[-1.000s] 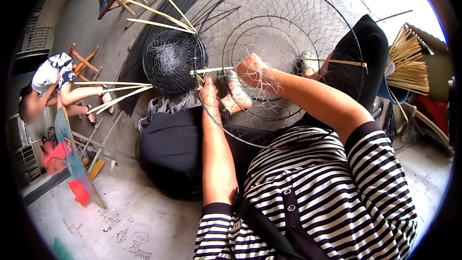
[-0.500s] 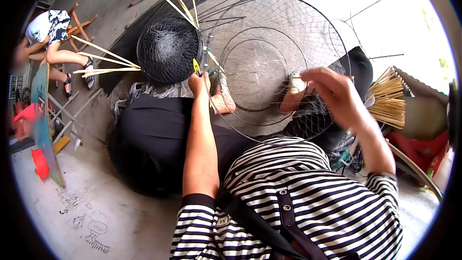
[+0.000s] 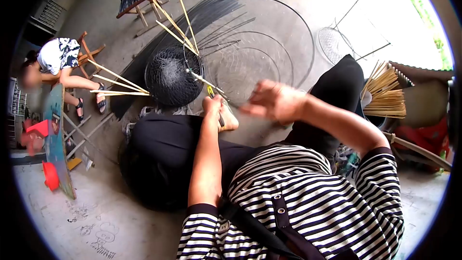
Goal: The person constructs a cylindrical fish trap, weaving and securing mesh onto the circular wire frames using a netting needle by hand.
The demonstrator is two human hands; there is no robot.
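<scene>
My left hand (image 3: 211, 105) is closed around a slim yellow netting needle (image 3: 210, 91), its pointed tip up and a dark lower part below the fist. My right hand (image 3: 276, 102) is raised in front of my lap, fingers bent and smeared by motion; whether they hold a thread cannot be made out. Beyond both hands lies a cage of thin wire hoops and pale mesh (image 3: 257, 62), its near side partly behind my right hand. A round black net bundle (image 3: 174, 76) sits left of it. My bare foot (image 3: 231, 119) is beside my left hand.
Bamboo sticks (image 3: 120, 78) stick out around the black bundle, over a fan of black rods (image 3: 139, 60). A bucket of sticks (image 3: 385, 98) stands by my right knee. Far left, another person sits near a leaning board (image 3: 57, 149). A small stool (image 3: 138, 0) stands behind.
My right hand has swept left, toward my left hand. The view has shifted, and the large hoop that crossed my lap now appears farther left and away from my right knee.
</scene>
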